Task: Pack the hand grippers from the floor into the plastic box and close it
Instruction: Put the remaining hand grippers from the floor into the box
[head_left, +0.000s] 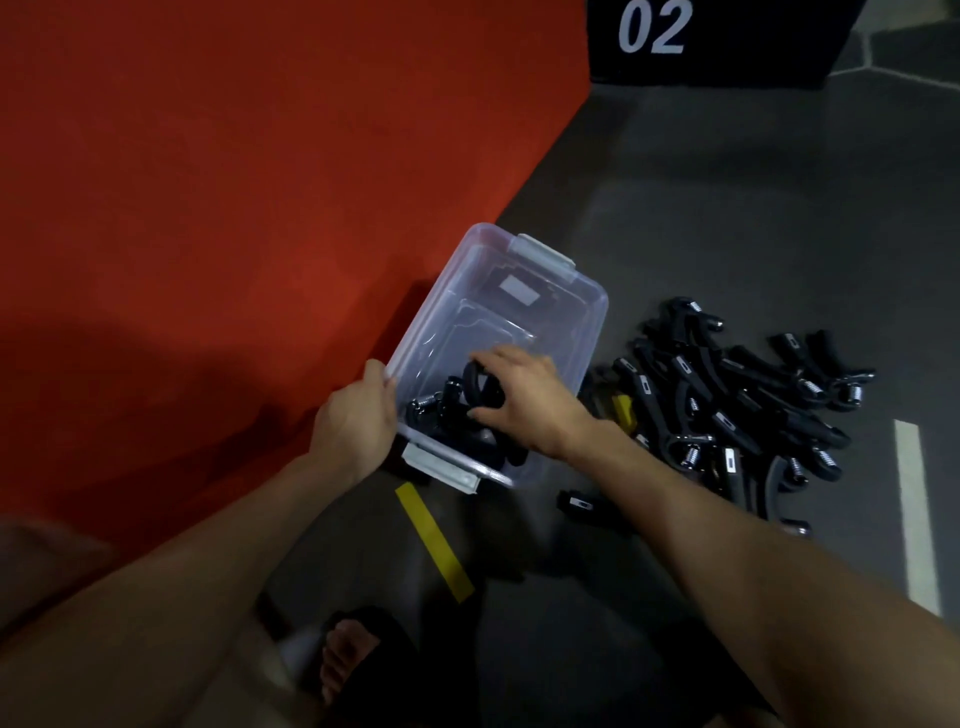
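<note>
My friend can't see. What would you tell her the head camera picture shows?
A person's right hand puts a black hand gripper into a clear plastic box while the left hand holds the box's edge. More grippers lie in a pile on the grey floor to the right.

I look down on a dark grey floor (701, 171), dimly lit. To my left a red carpet (234, 145) covers much of the ground, its edge running diagonally. A yellow tape strip (434, 540) lies near me, a white line (917, 514) on the right, and far off a black block (722, 39) reads "02".
</note>
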